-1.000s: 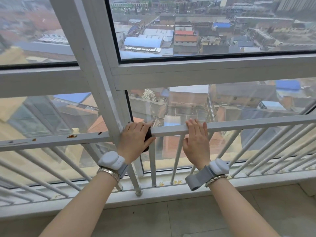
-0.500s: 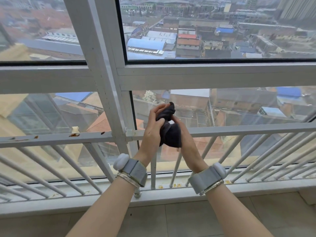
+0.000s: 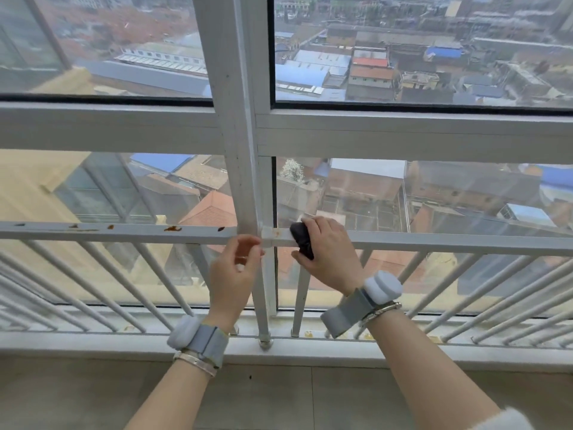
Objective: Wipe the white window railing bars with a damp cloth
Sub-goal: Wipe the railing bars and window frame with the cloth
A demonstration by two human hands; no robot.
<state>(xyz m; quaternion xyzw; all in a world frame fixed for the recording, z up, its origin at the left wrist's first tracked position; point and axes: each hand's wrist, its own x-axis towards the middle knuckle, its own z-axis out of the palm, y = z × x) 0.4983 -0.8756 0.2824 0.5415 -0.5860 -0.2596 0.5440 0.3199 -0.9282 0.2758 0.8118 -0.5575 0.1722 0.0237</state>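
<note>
Along the left stretch of the top rail [image 3: 117, 232], brown rust-like spots [image 3: 172, 228] sit untouched, so that length looks not yet wiped. Just right of it, the left hand [image 3: 234, 268] hovers in front of the rail beside the vertical post [image 3: 245, 169], fingers loosely curled and grasping nothing; thumb and forefinger are close together, but whether they touch the rail is hard to tell. A grey wristband [image 3: 201, 338] wraps that wrist.

Right of the post joint, the right hand [image 3: 328, 252] clenches the dark cloth [image 3: 302, 240] and presses it onto the top rail, fingers over the top and thumb beneath. Thin vertical bars [image 3: 483, 287] run down from the rail to the sill [image 3: 403, 349].

Half a second ago both hands held the cloth bunched up in the air above the rail. A second ago the left hand held it against the rail near the post while the right rested bare on the rail. So the cloth has passed from the left hand to the right and come back down onto the rail. That suggests a fresh stroke is starting, probably rightward along the right-hand span. Most of the railing, the thin bars included, likely remains to be wiped.
</note>
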